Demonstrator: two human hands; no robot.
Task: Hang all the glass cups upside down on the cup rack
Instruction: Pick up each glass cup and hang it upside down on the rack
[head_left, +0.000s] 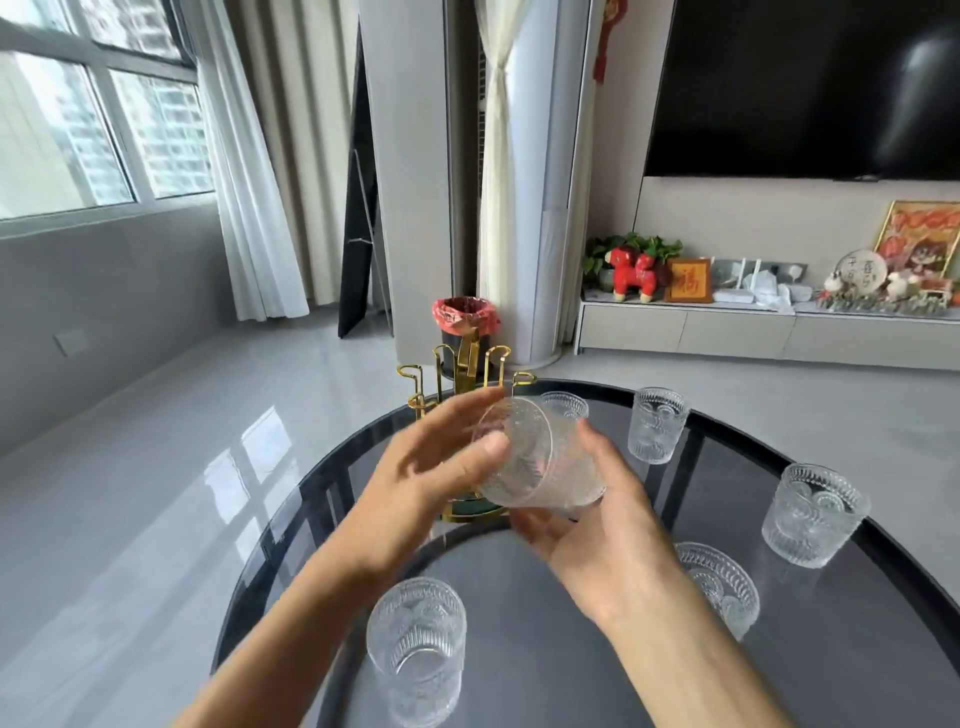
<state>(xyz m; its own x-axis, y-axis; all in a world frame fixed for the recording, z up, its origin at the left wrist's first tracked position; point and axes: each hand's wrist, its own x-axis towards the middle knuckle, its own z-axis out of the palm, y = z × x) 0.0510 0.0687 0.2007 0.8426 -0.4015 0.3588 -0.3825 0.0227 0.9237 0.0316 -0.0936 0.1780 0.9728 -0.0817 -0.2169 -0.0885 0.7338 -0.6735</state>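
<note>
A clear ribbed glass cup (540, 457) lies tipped on its side in the air above the table, mouth facing left. My right hand (597, 530) cradles it from below and the right. My left hand (431, 478) touches its rim with thumb and fingers. Just behind the hands stands the gold wire cup rack (462, 374), its pegs bare and its base partly hidden. Several more glass cups stand upright on the table: near left (415, 649), far middle (566, 405), far right (657, 423), right (813, 512), and one behind my right wrist (724, 587).
The oval dark glass table (831, 649) has a black rim. Beyond it on the grey floor stands a bin with a red bag (465, 322), beside a white column. A low TV cabinet (753, 332) with ornaments runs along the right wall.
</note>
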